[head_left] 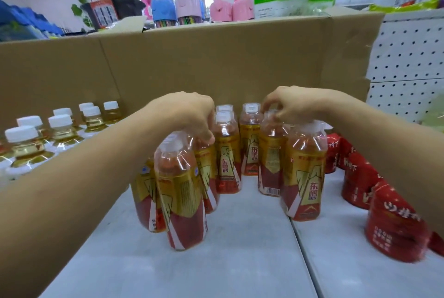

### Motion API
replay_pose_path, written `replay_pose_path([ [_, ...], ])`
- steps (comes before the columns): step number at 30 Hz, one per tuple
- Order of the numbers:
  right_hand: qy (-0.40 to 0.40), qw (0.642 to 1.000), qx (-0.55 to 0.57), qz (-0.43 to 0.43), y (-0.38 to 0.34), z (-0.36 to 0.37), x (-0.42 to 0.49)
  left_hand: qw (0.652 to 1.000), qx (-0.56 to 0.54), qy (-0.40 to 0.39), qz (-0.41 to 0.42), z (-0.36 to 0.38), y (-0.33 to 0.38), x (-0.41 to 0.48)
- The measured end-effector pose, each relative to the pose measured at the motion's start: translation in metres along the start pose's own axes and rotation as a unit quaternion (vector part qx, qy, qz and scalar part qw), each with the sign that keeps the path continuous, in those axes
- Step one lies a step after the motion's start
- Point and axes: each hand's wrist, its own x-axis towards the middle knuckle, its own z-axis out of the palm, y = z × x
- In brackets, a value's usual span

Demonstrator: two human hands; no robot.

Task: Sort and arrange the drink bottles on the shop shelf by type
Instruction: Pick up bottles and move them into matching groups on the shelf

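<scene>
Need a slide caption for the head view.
Left hand and right hand grip tops of gold-and-red bottles; white-capped bottles left, red-labelled drinks right.

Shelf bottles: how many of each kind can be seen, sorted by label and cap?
Gold-and-red label bottles: 8
White-cap yellow bottles: 7
Red bottles: 5, some only partly in view
Total: 20 visible

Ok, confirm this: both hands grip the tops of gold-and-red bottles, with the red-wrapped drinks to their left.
Wrong side. The head view shows the red-wrapped drinks to the right of the gold-and-red bottles; the left hand and right hand do grip their tops.
</scene>
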Motion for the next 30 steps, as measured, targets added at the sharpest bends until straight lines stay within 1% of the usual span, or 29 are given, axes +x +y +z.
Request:
replay_pose_path([
  [3, -0.005, 1.000, 0.006, -0.015, 0.000, -0.001, 0.002, 0.999, 0.030, -0.010, -0.009, -0.002, -0.002, 0.007],
  [6, -0.005, 1.000, 0.007, -0.022, 0.000, -0.002, 0.003, 0.999, -0.027, 0.020, -0.008, -0.003, -0.001, 0.022],
  [7, -0.004, 1.000, 0.004, -0.024, -0.001, -0.002, 0.004, 0.998, -0.055, 0.021, 0.006, -0.002, 0.000, 0.028],
  [9, -0.003, 1.000, -0.006, -0.029, -0.005, -0.002, 0.007, 0.994, -0.102, 0.000, 0.036, 0.000, 0.003, 0.035],
  [11, 0.000, 0.999, -0.019, -0.036, -0.009, 0.001, 0.012, 0.992, -0.112, -0.010, 0.051, 0.004, 0.005, 0.040],
  [15, 0.014, 0.999, -0.013, -0.042, -0.014, 0.006, 0.017, 0.992, -0.113, 0.016, 0.052, 0.012, 0.005, 0.047],
  [18, 0.029, 0.999, -0.003, -0.024, -0.017, 0.012, 0.020, 0.992, -0.119, 0.018, 0.044, 0.014, 0.003, 0.048],
  [23, 0.058, 0.998, -0.028, 0.007, -0.025, 0.016, 0.022, 0.989, -0.140, 0.022, 0.042, 0.014, 0.005, 0.046],
  [30, 0.064, 0.997, -0.031, 0.031, -0.041, 0.017, 0.021, 0.988, -0.150, 0.014, 0.041, 0.013, 0.008, 0.040],
])
